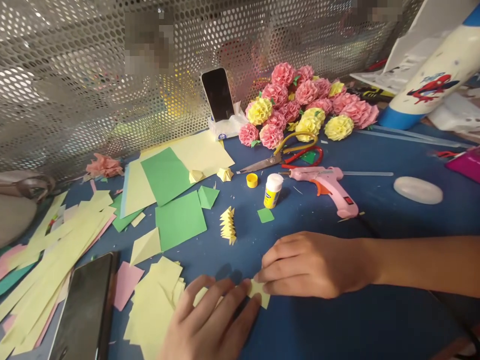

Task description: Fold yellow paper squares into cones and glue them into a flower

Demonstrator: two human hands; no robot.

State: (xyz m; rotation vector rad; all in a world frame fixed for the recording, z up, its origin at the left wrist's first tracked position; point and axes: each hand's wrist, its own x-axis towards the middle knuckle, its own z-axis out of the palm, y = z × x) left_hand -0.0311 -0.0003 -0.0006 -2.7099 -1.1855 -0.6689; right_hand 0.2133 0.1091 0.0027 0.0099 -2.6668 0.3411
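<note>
At the front of the blue table, my left hand point(213, 320) and my right hand point(307, 265) meet over a small piece of pale yellow paper point(260, 296). The fingertips of both hands are closed on its edges, covering part of it. Left of my left hand lies a loose pile of cut yellow paper squares point(150, 305). Just beyond the hands, a pleated yellow paper strip point(227, 226) rests on the table. A glue stick point(273, 191) stands uncapped-looking with a white top, and a yellow cap point(252, 180) sits beside it.
Behind are scissors point(262, 164), a pink glue gun point(326, 182) and pink and yellow paper flowers point(281, 107). Green paper point(180, 220), yellow strips point(56, 270) and a dark phone point(84, 305) lie left. Another phone point(218, 95) leans near the perforated metal panel point(82, 100).
</note>
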